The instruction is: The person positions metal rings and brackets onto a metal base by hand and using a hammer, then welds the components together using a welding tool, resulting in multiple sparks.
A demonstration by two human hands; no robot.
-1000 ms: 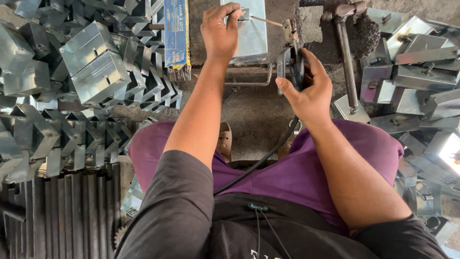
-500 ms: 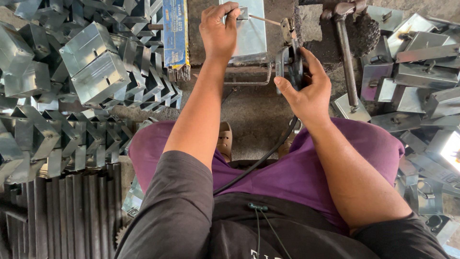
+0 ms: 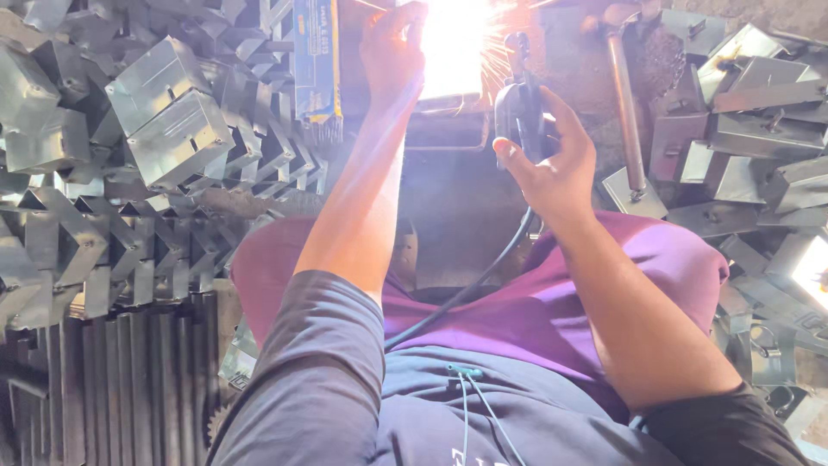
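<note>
My left hand (image 3: 392, 47) reaches forward and rests on a small sheet-metal box, most of which is washed out by a white welding arc (image 3: 453, 43) with orange sparks. My right hand (image 3: 552, 164) is closed around a dark electrode holder (image 3: 520, 108), pointed up toward the arc. A black cable (image 3: 470, 285) runs from the holder down across my purple lap. The electrode tip and the weld spot are hidden in the glare.
Heaps of folded grey metal boxes lie at the left (image 3: 164, 121) and at the right (image 3: 750, 112). A blue packet of electrodes (image 3: 316, 60) lies left of my arm. A hammer (image 3: 625, 103) lies to the right. Dark ribbed sheets (image 3: 103, 380) fill the lower left.
A bright arc and sparks have flared at the box, which looked plain and unlit before. My right hand has brought the holder slightly toward it. My left hand stays on the box.
</note>
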